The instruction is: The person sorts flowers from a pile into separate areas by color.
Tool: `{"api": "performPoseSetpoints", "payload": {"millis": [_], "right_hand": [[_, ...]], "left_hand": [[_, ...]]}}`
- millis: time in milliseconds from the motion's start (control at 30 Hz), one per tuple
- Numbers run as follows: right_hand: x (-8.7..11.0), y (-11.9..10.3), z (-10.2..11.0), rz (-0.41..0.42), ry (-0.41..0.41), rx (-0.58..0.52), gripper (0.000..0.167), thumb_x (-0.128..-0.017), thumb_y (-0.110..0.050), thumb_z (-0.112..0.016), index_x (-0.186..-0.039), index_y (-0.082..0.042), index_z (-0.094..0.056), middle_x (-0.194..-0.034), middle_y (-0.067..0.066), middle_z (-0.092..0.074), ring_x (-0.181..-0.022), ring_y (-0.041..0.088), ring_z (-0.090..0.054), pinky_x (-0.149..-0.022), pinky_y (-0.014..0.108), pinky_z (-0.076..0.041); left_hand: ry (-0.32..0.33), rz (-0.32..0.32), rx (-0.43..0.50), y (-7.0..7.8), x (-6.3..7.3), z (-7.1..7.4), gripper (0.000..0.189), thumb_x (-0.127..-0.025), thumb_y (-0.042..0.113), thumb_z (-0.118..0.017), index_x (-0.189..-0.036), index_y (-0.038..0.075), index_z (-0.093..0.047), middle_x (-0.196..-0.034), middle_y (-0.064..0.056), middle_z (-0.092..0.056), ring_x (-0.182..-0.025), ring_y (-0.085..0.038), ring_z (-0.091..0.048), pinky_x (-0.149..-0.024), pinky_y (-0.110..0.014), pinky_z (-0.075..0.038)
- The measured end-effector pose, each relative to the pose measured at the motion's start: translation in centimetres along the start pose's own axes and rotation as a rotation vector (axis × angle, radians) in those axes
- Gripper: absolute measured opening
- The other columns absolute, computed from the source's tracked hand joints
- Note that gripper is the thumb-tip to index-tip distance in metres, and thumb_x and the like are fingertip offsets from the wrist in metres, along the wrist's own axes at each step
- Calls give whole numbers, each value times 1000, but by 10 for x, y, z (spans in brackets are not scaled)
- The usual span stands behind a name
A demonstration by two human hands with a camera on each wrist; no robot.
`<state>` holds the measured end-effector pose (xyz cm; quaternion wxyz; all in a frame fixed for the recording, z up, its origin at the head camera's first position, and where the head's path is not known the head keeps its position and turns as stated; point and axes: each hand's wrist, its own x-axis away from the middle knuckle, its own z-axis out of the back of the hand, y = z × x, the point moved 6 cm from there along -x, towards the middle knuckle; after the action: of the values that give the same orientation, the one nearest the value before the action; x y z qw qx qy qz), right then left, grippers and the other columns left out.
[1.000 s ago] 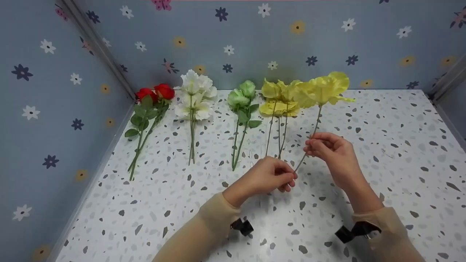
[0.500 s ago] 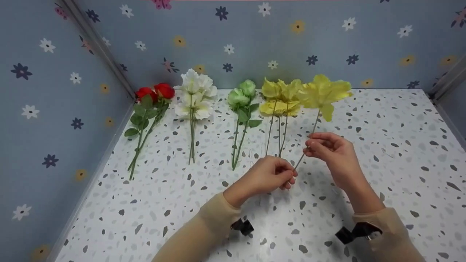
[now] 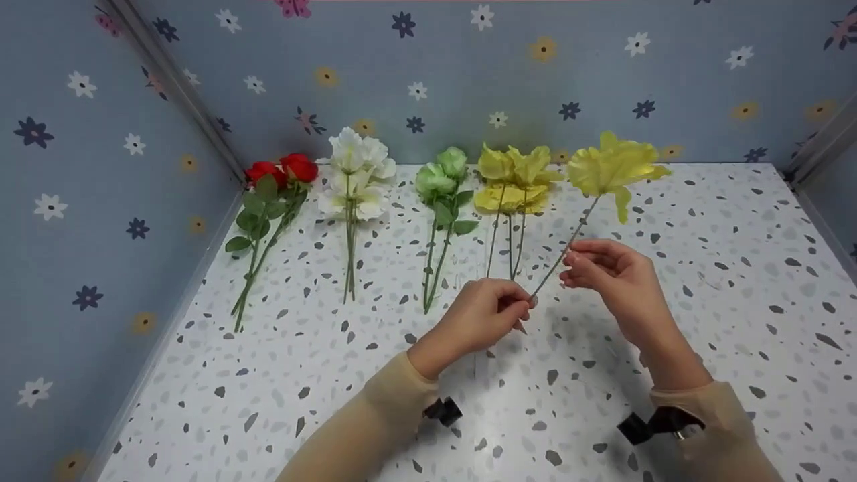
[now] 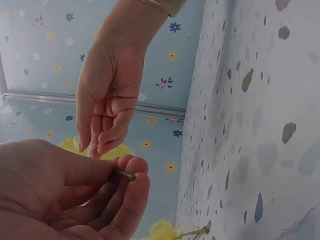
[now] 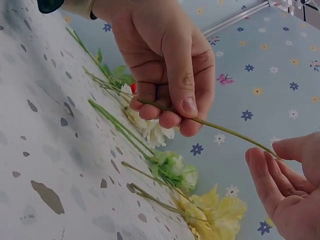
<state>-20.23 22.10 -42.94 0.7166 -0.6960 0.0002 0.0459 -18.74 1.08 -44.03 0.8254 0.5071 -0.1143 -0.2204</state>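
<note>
My left hand [image 3: 479,318] pinches the lower stem of a yellow artificial flower [image 3: 612,167], raised above the table and leaning right. In the left wrist view, the cut stem end [image 4: 127,175] pokes out between my left thumb and fingers. My right hand [image 3: 616,281] is beside the middle of that stem, its thumb and fingers parted. In the right wrist view, the stem [image 5: 230,132] runs from my left hand towards the gap between the right thumb and fingertips. More yellow flowers [image 3: 512,187] lie just left of the raised one.
Green flowers [image 3: 438,181], white flowers [image 3: 355,174] and red roses [image 3: 298,167] lie in separate bunches leftward, blooms near the back wall [image 3: 455,60]. The speckled table [image 3: 301,415] meets a flower-patterned side wall [image 3: 73,254] at left.
The raised yellow bloom has turned and shifted right, away from the other yellow flowers. My left hand has moved slightly up and left. The right fingers have loosened from the stem.
</note>
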Motion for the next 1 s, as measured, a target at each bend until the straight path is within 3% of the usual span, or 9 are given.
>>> {"api": "performPoseSetpoints", "payload": {"millis": [200,333,433,533,600,733,833,1000], "right_hand": [[-8,10,18,-89,-28,218,49,-108,-27,-72,-137,11,-63,-121,18,-73,-95,18,-80,-90,35,-65],[-11,20,32,-156,-47,330,48,-110,-31,-69,-137,8,-64,-122,20,-73,-96,13,-78,-90,33,-65],[-11,28,38,-190,-63,381,49,-111,-32,-68,-138,7,-63,-122,20,-73,-96,11,-77,-88,28,-64],[-11,33,40,-203,-80,400,47,-111,-30,-68,-138,8,-63,-121,20,-73,-96,12,-76,-87,26,-63],[-11,36,41,-207,-87,402,45,-111,-27,-68,-138,8,-64,-120,19,-72,-96,13,-76,-86,26,-64],[-12,40,41,-224,-99,395,41,-111,-23,-67,-137,9,-64,-119,18,-72,-96,15,-75,-86,27,-64],[-13,41,41,-239,-111,397,39,-111,-22,-67,-136,9,-65,-119,19,-72,-97,15,-75,-87,27,-64],[-13,39,44,-249,-111,393,39,-111,-22,-68,-135,9,-65,-119,19,-73,-96,15,-76,-87,27,-63]], "left_hand": [[129,-30,-72,0,-9,19,16,-108,6,-65,-106,2,-80,-90,-7,-78,-72,-4,-67,-65,-21,-54],[254,-64,-112,-1,-21,37,16,-108,4,-64,-106,1,-80,-90,-8,-78,-73,-10,-70,-67,-24,-57],[334,-46,-124,-6,-34,48,15,-108,4,-65,-107,1,-80,-91,-7,-78,-77,-13,-74,-70,-25,-59],[376,13,-114,-15,-49,51,15,-108,4,-65,-108,2,-79,-92,-6,-78,-79,-15,-75,-71,-26,-59],[392,54,-119,-21,-60,48,16,-109,5,-64,-109,1,-79,-93,-7,-79,-81,-16,-76,-72,-27,-61],[377,130,-217,-29,-79,38,20,-111,8,-61,-105,1,-79,-96,-10,-78,-81,-19,-72,-75,-31,-59],[339,179,-328,-33,-89,30,26,-112,8,-59,-91,3,-73,-92,-14,-76,-79,-24,-68,-75,-38,-57],[286,228,-473,-34,-101,20,40,-105,-1,-56,-68,12,-51,-78,-17,-71,-73,-30,-69,-70,-43,-60]]}}
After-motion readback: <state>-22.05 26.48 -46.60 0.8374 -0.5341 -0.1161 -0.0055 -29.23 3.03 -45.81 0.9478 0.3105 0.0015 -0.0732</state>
